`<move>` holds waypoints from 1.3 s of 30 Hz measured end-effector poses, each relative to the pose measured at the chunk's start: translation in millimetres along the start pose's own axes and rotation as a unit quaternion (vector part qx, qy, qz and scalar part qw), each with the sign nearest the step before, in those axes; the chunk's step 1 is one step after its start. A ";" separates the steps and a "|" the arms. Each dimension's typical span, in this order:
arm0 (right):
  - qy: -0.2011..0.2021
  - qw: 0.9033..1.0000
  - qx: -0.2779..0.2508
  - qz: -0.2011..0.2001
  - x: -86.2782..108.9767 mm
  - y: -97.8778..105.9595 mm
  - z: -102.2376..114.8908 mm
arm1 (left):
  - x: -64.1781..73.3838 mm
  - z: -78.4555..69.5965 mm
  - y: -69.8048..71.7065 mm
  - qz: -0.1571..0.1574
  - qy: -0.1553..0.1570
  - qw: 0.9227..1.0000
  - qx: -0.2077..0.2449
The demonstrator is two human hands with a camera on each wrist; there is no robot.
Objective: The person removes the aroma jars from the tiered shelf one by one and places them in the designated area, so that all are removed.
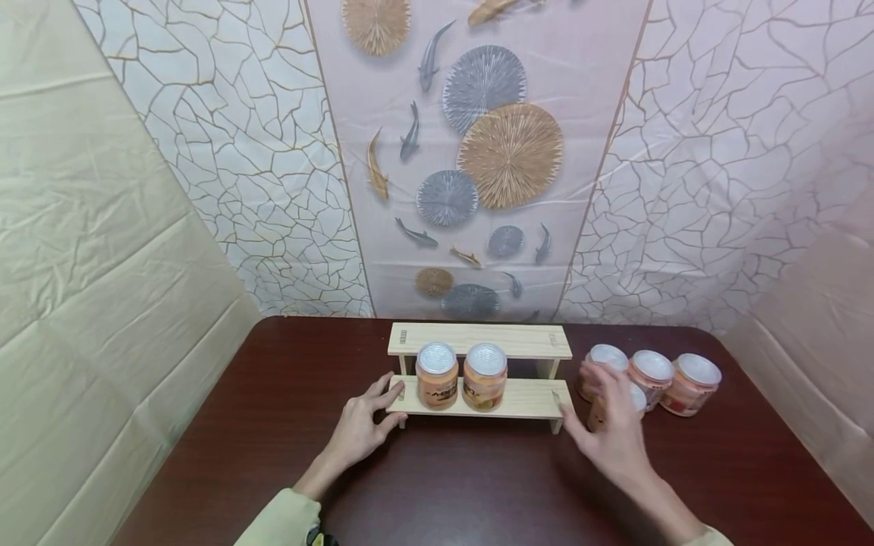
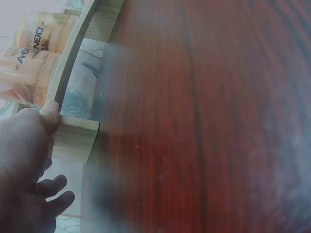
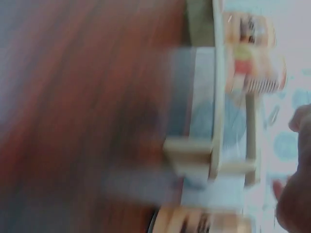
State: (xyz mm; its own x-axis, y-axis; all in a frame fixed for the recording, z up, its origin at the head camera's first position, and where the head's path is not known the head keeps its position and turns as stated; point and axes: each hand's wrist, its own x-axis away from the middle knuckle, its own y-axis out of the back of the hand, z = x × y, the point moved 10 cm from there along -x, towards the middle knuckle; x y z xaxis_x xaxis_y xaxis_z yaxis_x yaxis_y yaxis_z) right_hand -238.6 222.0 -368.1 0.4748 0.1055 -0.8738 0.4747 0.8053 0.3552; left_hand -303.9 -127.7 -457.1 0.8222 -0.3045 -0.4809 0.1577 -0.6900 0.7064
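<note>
Two-step wooden rack point(image 1: 478, 341) stands at the lower centre of the head frame, on a dark reddish-brown table point(image 1: 478, 485). Going left to right on my remote feed, I see the left hand point(image 1: 356, 426) pinching the left end of the lower step between thumb and fingers. On that step stand an orange jar point(image 1: 437, 385) and, just beside it, a fruit-labelled jar point(image 1: 485, 385), both upright with silvery lids. Past the step's right end, I find the right hand point(image 1: 617, 434) blurred, loosely spread, gripping nothing; whether its thumb touches the step I cannot tell. Four similar jars point(image 1: 691, 388) cluster at lower right, partly behind that hand.
</note>
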 end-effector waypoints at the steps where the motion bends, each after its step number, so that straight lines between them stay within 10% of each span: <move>1: -0.013 0.999 -0.020 0.027 -2.0 -10.8 1.2 | 0.2 -0.1 0.2 -0.001 -0.001 1.000 0.000; 6: -0.062 0.987 -0.097 0.111 -4.3 -57.0 7.0 | 1.1 -1.9 0.1 -0.004 -0.014 1.000 -0.007; 17: -0.114 0.969 -0.177 0.129 -6.3 -97.4 9.9 | 0.5 -1.0 1.5 0.001 -0.004 1.000 0.005; 39: -0.084 0.991 -0.052 0.095 -11.7 -108.8 11.8 | 0.1 -3.6 1.4 -0.009 -0.017 1.000 -0.004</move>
State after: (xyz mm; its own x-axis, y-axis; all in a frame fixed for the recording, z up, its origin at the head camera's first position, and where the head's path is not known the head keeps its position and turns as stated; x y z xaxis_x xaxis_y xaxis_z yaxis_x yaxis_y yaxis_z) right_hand -287.0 126.3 -392.6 0.6696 0.1691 -0.7232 0.2903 0.8367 0.4644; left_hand -301.6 -126.3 -454.3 0.8005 -0.3144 -0.5102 0.1765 -0.6899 0.7020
